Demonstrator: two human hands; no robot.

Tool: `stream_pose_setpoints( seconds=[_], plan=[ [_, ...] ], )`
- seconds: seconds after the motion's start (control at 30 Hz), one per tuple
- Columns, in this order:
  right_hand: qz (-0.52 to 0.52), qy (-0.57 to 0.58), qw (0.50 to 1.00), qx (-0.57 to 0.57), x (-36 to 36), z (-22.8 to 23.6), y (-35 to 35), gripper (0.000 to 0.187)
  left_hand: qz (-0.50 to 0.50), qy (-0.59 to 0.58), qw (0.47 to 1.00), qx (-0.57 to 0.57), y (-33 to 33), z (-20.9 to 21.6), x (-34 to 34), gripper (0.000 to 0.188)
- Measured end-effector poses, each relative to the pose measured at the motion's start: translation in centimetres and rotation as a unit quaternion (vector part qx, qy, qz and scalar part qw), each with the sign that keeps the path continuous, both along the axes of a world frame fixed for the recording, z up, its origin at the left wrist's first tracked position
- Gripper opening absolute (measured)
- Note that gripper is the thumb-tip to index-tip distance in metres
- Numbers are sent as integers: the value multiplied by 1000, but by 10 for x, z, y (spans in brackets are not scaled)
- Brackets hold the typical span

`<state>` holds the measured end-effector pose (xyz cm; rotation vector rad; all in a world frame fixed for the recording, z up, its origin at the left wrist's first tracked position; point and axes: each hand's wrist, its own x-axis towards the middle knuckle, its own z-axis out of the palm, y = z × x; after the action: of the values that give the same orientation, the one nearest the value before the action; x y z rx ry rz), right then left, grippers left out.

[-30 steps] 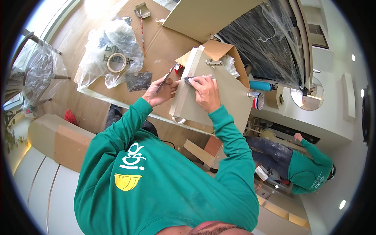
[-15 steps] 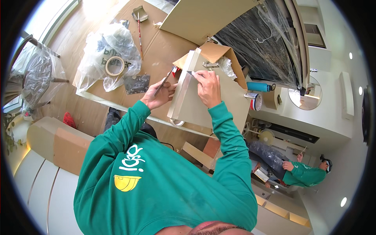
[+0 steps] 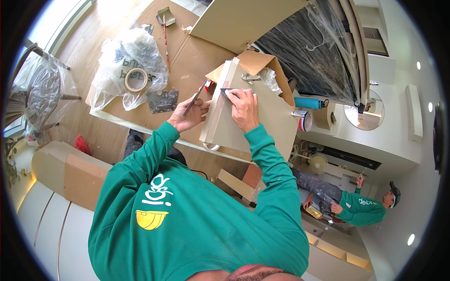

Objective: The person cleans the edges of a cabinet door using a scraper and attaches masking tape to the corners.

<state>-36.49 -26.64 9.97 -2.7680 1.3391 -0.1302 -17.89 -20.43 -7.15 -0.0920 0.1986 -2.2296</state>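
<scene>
My left hand [image 3: 186, 116] is closed round a thin metal scraper [image 3: 194, 104], beside the long edge of a beige cabinet door [image 3: 262, 124]. A metal hinge [image 3: 251, 78] is fixed to the door's face. My right hand [image 3: 245, 110] pinches a small putty knife with a dark blade [image 3: 227, 91]. Its blade lies across the top of the door's edge strip [image 3: 219, 105]. The fingers hide most of the knife's handle. Behind the door is an open cardboard box [image 3: 262, 61] with crumpled white wrapping.
Cardboard [image 3: 190, 58] covers the table. On it lie a plastic bag [image 3: 140, 49], a tape roll [image 3: 136, 79], a red-handled brush [image 3: 166, 44] and a dark flat plate [image 3: 162, 101]. A blue bottle [image 3: 309, 103] and a can [image 3: 305, 122] stand right. A co-worker [image 3: 361, 206] is farther right.
My right hand has shifted slightly left and down, bringing the putty knife's blade across the door's edge. My left hand has barely moved. The co-worker has changed posture.
</scene>
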Motion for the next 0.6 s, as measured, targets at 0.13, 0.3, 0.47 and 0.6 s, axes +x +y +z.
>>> stream_pose_setpoints(
  seconds=[0.13, 0.3, 0.47, 0.6],
  plan=[
    [-10, 4, 1000, -3, 6, 16, -9, 40, 0, -4, 1000, 1, 0, 2, 0, 30],
    [-17, 7, 999, -29, 11, 5, -24, 38, -3, 13, 1000, 1, 0, 1, 1, 24],
    [3, 11, 1000, -4, 13, 2, 1, 40, 5, 13, 1000, -6, 1, 5, 2, 23],
    [23, 12, 999, 27, 9, 7, 19, 39, 9, 22, 1000, -12, 0, 5, 3, 24]
  ],
)
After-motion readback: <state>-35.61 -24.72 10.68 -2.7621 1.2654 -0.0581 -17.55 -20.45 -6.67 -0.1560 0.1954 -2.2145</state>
